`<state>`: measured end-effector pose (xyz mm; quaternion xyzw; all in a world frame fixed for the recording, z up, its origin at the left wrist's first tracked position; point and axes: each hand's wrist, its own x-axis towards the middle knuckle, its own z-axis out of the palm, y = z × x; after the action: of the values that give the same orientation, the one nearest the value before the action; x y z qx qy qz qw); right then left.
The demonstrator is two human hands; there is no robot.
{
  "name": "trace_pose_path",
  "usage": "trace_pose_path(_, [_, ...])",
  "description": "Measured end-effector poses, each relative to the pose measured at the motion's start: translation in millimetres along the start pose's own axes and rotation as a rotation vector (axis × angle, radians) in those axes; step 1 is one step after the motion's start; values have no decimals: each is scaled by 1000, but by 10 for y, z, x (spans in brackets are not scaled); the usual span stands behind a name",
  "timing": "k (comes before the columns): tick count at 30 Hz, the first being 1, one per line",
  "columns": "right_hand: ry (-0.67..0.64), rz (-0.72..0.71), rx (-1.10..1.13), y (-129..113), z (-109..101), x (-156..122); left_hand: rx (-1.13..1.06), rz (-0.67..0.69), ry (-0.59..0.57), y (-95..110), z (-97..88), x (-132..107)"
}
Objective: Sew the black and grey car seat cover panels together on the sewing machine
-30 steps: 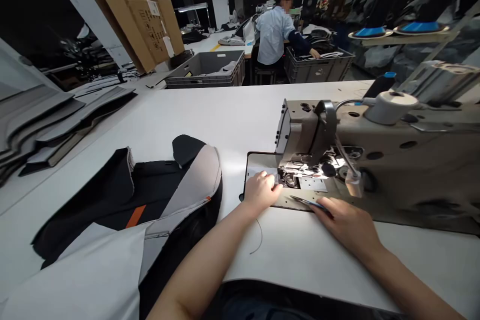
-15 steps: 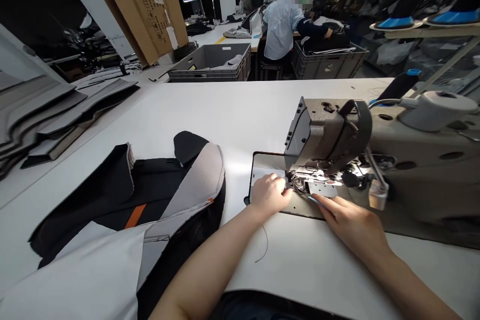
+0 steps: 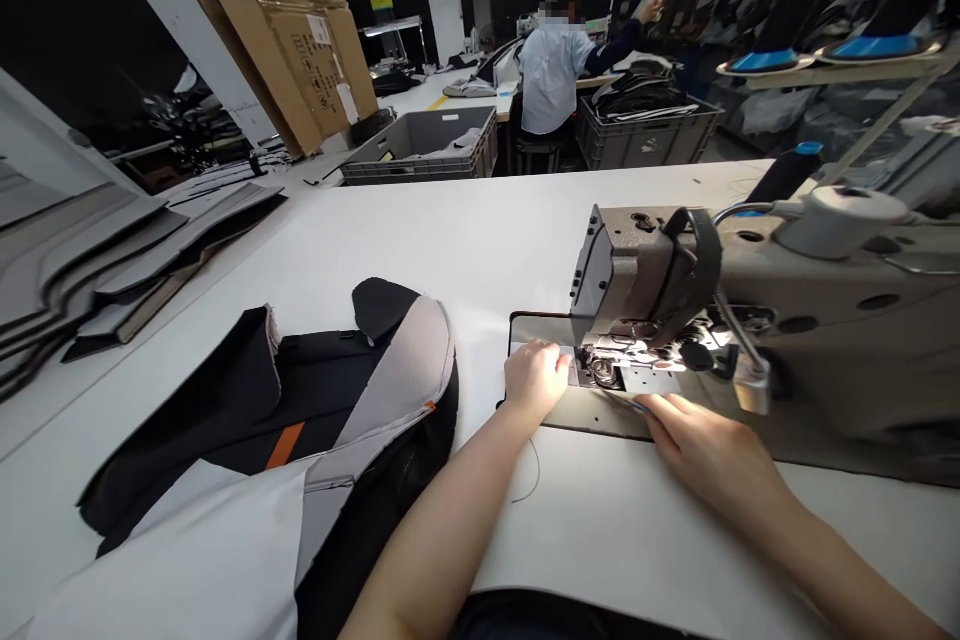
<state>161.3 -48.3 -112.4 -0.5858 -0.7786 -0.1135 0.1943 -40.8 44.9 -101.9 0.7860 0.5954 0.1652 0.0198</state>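
A long white bench (image 3: pixel 315 250) runs across the view, with a sewing machine (image 3: pixel 675 280) standing at its right end. Beyond the bench, large cardboard sheets (image 3: pixel 285 50) lean near a pillar, and a co-worker (image 3: pixel 550 80) in a pale blue shirt sits with one arm raised, beside a plastic crate (image 3: pixel 645 135) of dark pieces. A second crate (image 3: pixel 420 148) stands to the left of the co-worker. On the bench at left lies a stack of grey cut panels (image 3: pixel 97 265), and nearer sits a black-and-grey seat cover (image 3: pixel 262 420) with an orange strip. The left hand (image 3: pixel 534 380) rests on a pale fabric piece (image 3: pixel 529 350), which lies flat on the machine's bed just left of the needle area. Its fingers (image 3: pixel 544 360) are curled close together, pressing down. The right hand (image 3: pixel 709 445) lies at the front edge of the bed, its fingers (image 3: pixel 664 410) loosely extended; whether they pinch anything is hard to tell. A loose thread (image 3: pixel 534 472) lies on the bench just below the left wrist.
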Motion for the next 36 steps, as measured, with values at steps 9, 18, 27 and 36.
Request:
trace_pose_path(9, [-415, 621, 171, 548, 18, -244, -13, -5, 57, 1, 21, -14])
trace_pose_path(18, [-524, 701, 140, 422, -120, 40, -14, 5, 68, -19, 28, -2])
trace_pose_path(27, [-362, 643, 250, 85, 68, -8, -30, 1, 40, -7, 25, 5])
trace_pose_path(36, [-385, 692, 295, 169, -12, 25, -19, 0, 30, -7, -6, 9])
